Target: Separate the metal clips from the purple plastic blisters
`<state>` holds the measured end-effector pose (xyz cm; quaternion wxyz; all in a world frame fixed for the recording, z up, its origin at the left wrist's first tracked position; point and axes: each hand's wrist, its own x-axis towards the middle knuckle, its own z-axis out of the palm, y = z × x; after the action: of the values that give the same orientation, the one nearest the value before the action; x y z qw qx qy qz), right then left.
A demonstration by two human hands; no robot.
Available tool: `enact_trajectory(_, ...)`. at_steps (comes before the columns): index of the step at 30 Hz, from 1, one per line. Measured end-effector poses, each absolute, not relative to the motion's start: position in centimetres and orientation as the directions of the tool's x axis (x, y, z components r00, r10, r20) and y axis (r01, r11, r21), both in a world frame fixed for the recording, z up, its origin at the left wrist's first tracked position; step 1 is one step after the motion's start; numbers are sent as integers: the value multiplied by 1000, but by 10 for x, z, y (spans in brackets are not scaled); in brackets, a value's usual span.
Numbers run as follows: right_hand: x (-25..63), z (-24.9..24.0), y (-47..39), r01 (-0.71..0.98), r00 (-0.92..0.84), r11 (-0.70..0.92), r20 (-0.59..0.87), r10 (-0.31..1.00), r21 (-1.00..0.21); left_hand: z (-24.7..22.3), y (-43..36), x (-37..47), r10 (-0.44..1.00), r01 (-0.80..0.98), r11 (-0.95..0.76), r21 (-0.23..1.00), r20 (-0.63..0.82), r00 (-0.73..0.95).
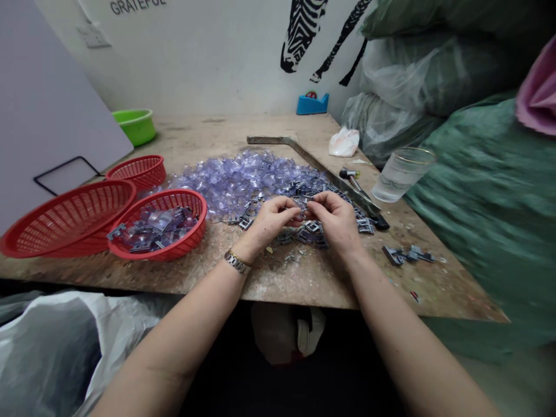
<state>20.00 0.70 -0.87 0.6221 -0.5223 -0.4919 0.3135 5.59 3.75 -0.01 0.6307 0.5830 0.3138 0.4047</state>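
Note:
My left hand [278,218], with a metal watch on its wrist, is closed in a pinch close to my right hand [333,218], which is pinching too. Something small sits between the fingertips, too hidden to name for certain. Under and around both hands lie dark grey plastic frame pieces [313,234]. Just beyond them spreads a heap of clear purplish plastic pieces [243,176]. To the left, a red plastic basket [200,227] holds clear pieces mixed with grey ones.
Two more red baskets [65,217] and a green basin [145,128] stand left. A bent metal bar [321,165] borders the heap's right. Near the right edge are a glass [397,179], a hammer-like tool [354,180] and loose grey parts [408,255]. A blue tape dispenser [311,105] stands behind.

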Motion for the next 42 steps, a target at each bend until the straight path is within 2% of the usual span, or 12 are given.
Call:
enact_trajectory(5,202,-10,9,85,316,240,255,914,-967,-1,39,56,904,-148,-33,988,93,418)
enact_trajectory(10,201,-10,8,82,285,224,238,929,-971,-4,43,55,914,-44,-209,977,211,348)
enact_trajectory(14,200,-10,7,93,278,218,236,931,-971,-10,48,54,867,126,-431,893,372,333)
enact_trajectory(17,200,-11,8,115,272,223,247,930,-968,-10,49,53,828,224,-528,819,438,349)
enact_trajectory(22,200,-14,9,141,267,234,264,927,-962,-4,45,54,787,324,-606,727,488,377)
enact_trajectory(32,201,-17,9,287,268,249,326,907,-925,-12,47,56,687,372,-726,578,588,427)
enact_trajectory(36,200,-14,6,429,245,275,404,882,-860,-15,47,57,632,402,-774,488,631,450)
enact_trajectory(40,196,-10,2,667,196,302,552,810,-681,-17,48,57,587,449,-805,388,630,508)
enact_trajectory(42,194,-9,0,735,173,305,603,779,-605,-18,48,57,570,463,-815,349,626,532)
